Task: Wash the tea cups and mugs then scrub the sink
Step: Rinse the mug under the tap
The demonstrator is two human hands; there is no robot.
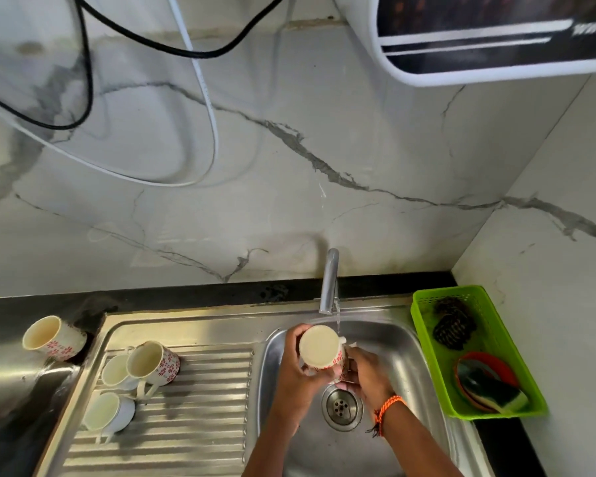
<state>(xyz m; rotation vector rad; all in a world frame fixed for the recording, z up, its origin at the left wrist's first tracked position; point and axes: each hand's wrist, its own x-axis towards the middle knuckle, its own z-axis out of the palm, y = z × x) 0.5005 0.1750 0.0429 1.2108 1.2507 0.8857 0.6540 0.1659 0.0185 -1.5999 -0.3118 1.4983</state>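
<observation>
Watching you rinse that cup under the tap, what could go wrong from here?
The red-flowered white cup, held by the left hand and right hand over the steel sink basin, is wet and could slip and chip. Another flowered cup lies tipped on the black counter edge and might roll. Three cups crowd the ribbed drainboard; adding one could knock them.

cream cup (320, 347) with red flowers, lime-green basket (427, 304), orange wristband (389, 404).
</observation>
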